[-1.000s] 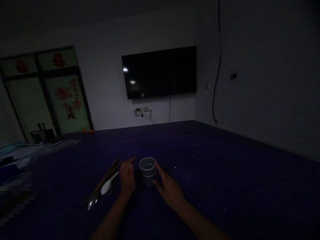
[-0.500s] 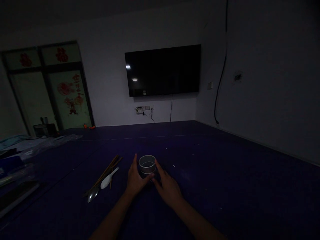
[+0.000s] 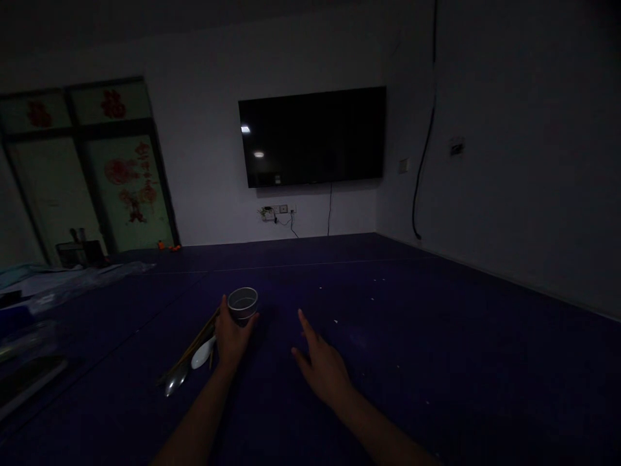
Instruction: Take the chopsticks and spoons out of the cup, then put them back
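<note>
A round, light-rimmed cup (image 3: 243,301) is in my left hand (image 3: 231,333), with the thumb on its near right side and the fingers on its left. The cup looks upright; whether its base touches the dark blue surface (image 3: 272,401) I cannot tell. Apart from it, to the right, my right hand (image 3: 324,366) holds nothing, its fingers spread over the surface. Partly behind my left hand lie a white spoon (image 3: 202,353), a shiny metal spoon (image 3: 175,380) and several brown chopsticks (image 3: 196,342).
Plastic sheeting (image 3: 92,281) and a dark flat tray-like object (image 3: 29,385) lie at the left. Small white bits (image 3: 336,321) are scattered to the right. Toward the back left are small orange items (image 3: 173,247). A television (image 3: 315,137) hangs on the far wall.
My left hand has moved left with the cup, closer to the spoons and chopsticks. My right hand has come off the cup and stays roughly where it was.
</note>
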The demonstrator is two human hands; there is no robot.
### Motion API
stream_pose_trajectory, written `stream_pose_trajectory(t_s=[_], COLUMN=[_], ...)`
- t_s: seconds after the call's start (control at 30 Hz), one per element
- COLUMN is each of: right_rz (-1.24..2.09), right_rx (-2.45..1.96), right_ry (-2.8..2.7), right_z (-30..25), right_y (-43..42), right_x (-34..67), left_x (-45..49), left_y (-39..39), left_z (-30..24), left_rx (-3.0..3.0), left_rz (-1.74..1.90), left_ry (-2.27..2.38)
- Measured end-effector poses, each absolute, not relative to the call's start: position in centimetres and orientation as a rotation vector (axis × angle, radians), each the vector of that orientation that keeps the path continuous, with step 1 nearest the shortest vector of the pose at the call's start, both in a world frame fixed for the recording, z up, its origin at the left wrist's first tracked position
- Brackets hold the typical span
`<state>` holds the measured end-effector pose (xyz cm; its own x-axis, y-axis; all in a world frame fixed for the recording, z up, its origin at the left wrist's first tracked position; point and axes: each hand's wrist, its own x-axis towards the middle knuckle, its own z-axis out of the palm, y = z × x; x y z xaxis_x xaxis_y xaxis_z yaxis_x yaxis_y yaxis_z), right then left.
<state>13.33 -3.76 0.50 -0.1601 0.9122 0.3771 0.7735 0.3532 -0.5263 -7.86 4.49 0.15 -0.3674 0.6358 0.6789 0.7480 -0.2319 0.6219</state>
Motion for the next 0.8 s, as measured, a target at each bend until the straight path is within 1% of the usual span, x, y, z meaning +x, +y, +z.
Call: stream_pose_trajectory(t_s=[0.17, 0.47, 0.6, 0.7, 0.77, 0.8], right_rz=[0.287, 0.276, 0.287, 0.29, 0.29, 0.288], right_rx=[-1.45, -1.449, -1.455, -1.458, -1.453, -1.452], right_ry=[-1.992, -1.986, -1.986, -1.984, -1.987, -1.989], right_z=[0.4, 0.4, 0.7, 0.7, 0.6, 0.6], right_y=[-3.7, -3.8, -3.9, -3.9, -3.8, -3.8], right_x=[13.4, 13.5, 13.5, 13.5, 13.5, 13.5], left_x=[-8.5, -8.5, -8.4, -8.9, -9.6, -10.1], left_y=[4.8, 5.4, 4.7, 3.8, 3.0, 2.6], left_z=[0.1, -0.2, 0.5, 1.8, 2.9, 3.3], left_rx=[-1.689, -1.735, -1.725, -1.608, -1.477, -1.436], left_rz=[-1.627, -1.659, -1.559, -1.49, -1.371, -1.256], left_ry=[-1.98, -2.04, -2.086, -2.091, -2.125, -2.159])
